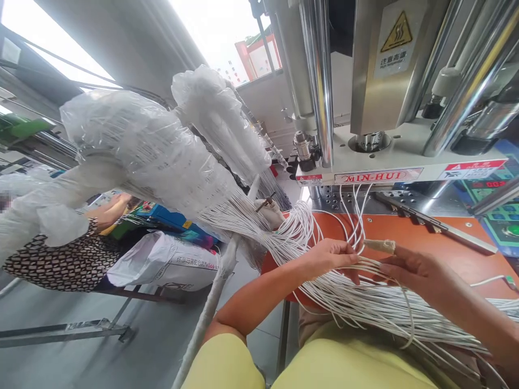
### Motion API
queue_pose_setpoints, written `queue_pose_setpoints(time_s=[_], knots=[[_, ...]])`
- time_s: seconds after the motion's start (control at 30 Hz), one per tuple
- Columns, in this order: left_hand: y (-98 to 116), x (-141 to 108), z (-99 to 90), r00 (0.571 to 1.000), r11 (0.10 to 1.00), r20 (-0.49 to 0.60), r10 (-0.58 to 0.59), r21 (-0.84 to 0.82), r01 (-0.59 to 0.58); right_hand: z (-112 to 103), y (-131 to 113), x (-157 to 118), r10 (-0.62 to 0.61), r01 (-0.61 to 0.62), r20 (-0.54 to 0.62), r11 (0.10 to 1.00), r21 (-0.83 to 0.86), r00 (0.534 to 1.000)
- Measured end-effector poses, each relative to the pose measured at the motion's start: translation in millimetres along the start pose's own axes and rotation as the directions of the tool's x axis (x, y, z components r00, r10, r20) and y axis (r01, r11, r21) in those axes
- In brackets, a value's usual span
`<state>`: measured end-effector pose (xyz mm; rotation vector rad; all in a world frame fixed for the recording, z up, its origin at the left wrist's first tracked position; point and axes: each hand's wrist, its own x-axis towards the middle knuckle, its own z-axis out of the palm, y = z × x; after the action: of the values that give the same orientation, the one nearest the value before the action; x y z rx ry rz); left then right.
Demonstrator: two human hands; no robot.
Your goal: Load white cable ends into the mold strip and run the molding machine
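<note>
Wires (357,294) spill over the orange worktable's edge (270,270), grasped by left hand (328,260) and right hand (417,274).

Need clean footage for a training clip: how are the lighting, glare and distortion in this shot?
Head view: the window is blown out to white, the steel column shows bright streaks of glare and leans from wide-lens distortion, while the left hand, right hand and white wires stay fairly sharp and evenly lit.
</note>
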<state>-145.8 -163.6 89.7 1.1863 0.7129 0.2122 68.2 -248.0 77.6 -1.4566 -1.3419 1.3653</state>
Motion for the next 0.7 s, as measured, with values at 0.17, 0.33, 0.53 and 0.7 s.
queue_pose_setpoints(time_s=[0.17,0.33,0.53,0.7], knots=[[7,-6,-2.1,0.995,1.000,0.103,-0.006,-0.027,0.009,-3,-6,1,0.103,-0.104,0.020,0.989,0.106,0.995],[7,-9,-7.3,0.986,1.000,0.167,0.015,0.022,-0.019,-4,-13,3,0.144,-0.151,0.056,0.978,0.144,0.988],[8,-12,-9.3,0.996,0.955,0.083,0.036,0.291,-0.058,-9,-14,6,0.135,-0.147,0.094,0.979,0.143,0.986],[9,-13,-8.2,0.993,0.974,0.088,0.073,0.206,-0.090,-12,-25,2,0.155,-0.163,0.111,0.985,0.064,0.982]])
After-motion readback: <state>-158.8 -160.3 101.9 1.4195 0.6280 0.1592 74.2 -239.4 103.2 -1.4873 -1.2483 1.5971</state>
